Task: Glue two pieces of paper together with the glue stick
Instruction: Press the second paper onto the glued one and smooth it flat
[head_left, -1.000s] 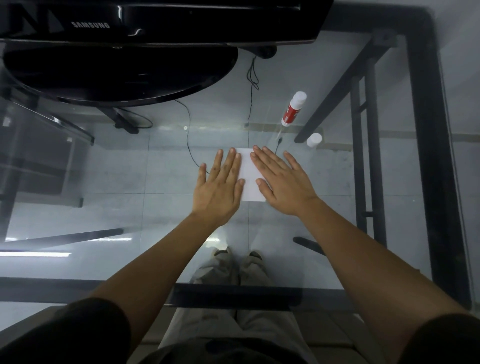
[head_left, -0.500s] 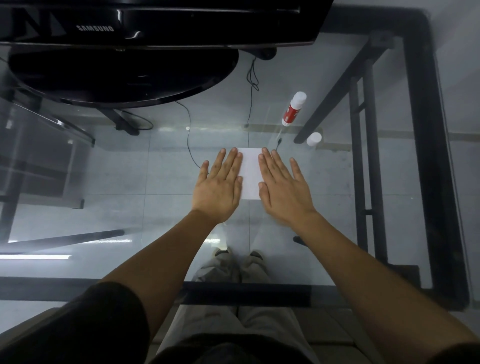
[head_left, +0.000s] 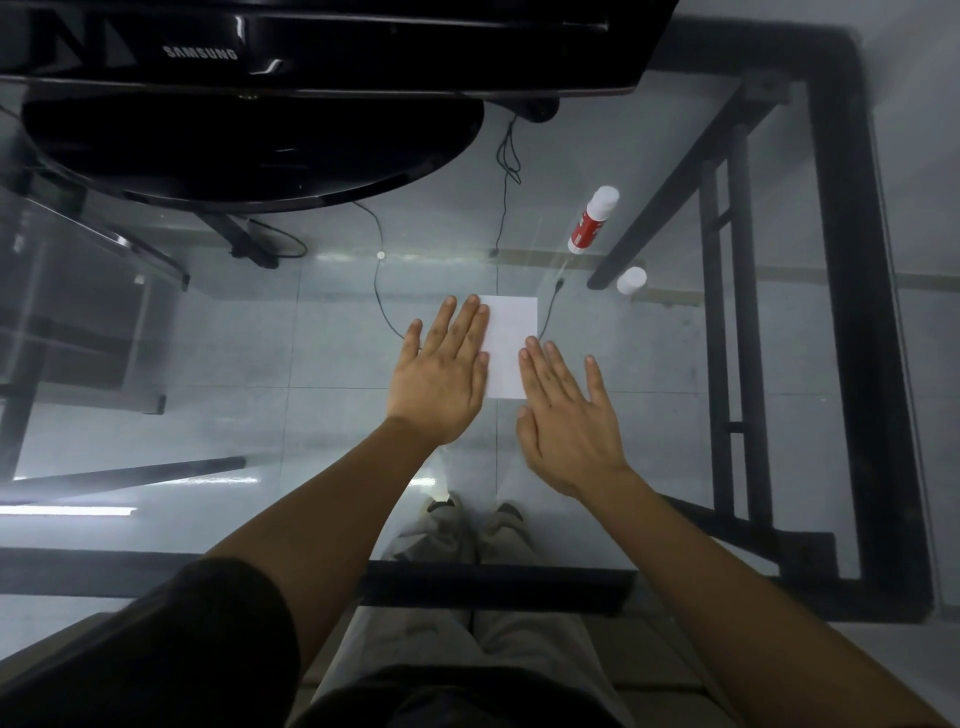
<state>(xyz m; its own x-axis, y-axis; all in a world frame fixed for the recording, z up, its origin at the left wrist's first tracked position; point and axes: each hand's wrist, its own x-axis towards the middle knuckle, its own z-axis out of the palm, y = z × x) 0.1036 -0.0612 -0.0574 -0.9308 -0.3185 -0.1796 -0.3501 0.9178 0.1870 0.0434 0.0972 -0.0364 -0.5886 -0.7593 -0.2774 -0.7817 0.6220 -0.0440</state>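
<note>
Right hand (head_left: 569, 423) is pulling back toward the near edge of the clear glass desk (head_left: 675, 364) since the earlier frame; it was flat on the white rectangular paper (head_left: 511, 345), and now only its fingertips (head_left: 532, 349) are overlapping the sheet's right near corner, fingers spread flat, gripping nothing. Left hand (head_left: 441, 376) is staying put, palm down, fingers together and flat, covering the paper's left edge, pinching nothing. Paper is lying mid-desk between both hands; only one sheet outline is showing, so cannot tell if two layers are stacked. Red-and-white glue stick tube (head_left: 592, 221) is lying tilted toward the far right of the desk, well apart from the hands, its small white round cap (head_left: 631, 280) sitting off it, nearer, just right of the paper's far corner. Black glossy Samsung monitor (head_left: 322, 47) with oval stand is filling the far left corner. Thin black cables (head_left: 506, 161) are running behind the paper. Nothing is blocking the sheet except the hands.
</note>
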